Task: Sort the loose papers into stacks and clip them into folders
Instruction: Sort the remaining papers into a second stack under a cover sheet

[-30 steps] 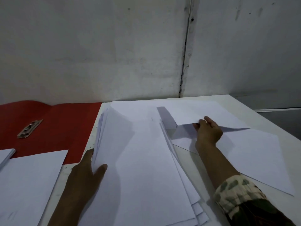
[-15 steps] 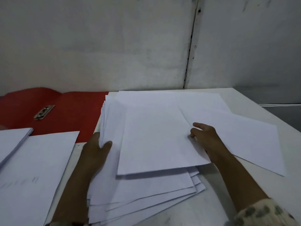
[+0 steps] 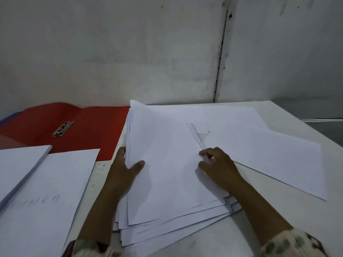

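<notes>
A loose, fanned pile of white papers [image 3: 167,164] lies in the middle of the white table. My left hand [image 3: 124,167] grips the pile's left edge, thumb on top, fingers underneath. My right hand [image 3: 217,166] rests on the pile's right side, and its fingertips pinch the lifted right edge of the upper sheets. A single white sheet [image 3: 274,156] lies flat to the right. An open red folder [image 3: 74,127] with a metal clip [image 3: 63,128] lies at the back left.
At the front left lies a sheet with faint handwriting [image 3: 46,197], and a neat stack of paper [image 3: 18,164] overlaps its left side. A grey wall stands right behind the table. The table's edge [image 3: 304,121] runs diagonally at the right.
The top sheet my right hand drew over the pile now lies on it. My right hand has slid left and taken the upper sheets' edge. My left hand keeps its grip.
</notes>
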`<action>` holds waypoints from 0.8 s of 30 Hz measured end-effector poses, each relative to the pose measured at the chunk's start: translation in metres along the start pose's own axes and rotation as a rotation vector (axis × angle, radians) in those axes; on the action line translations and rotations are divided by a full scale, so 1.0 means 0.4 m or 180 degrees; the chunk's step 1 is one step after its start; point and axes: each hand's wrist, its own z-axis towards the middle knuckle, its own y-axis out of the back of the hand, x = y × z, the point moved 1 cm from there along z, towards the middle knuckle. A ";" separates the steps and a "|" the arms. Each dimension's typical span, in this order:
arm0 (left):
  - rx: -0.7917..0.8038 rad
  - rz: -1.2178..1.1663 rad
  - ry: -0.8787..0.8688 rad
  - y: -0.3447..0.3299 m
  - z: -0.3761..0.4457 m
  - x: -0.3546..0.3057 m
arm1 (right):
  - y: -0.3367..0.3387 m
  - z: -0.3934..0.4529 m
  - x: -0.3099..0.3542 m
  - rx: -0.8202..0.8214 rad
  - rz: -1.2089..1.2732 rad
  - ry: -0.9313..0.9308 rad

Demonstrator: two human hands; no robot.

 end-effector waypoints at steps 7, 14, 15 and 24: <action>-0.0153 -0.0770 -0.0453 0.014 -0.024 -0.085 | 0.040 0.039 0.022 0.0306 0.1651 -0.0618; -0.0102 -0.1469 -0.0732 0.057 -0.016 -0.164 | 0.157 0.064 0.114 0.0325 0.2233 -0.0181; -0.0082 -0.1431 -0.0794 0.066 -0.011 -0.182 | 0.173 0.063 0.128 0.0487 0.2472 -0.0070; -0.0425 -0.0795 -0.1258 0.124 0.000 -0.303 | 0.185 0.073 0.171 0.1222 0.3517 0.0651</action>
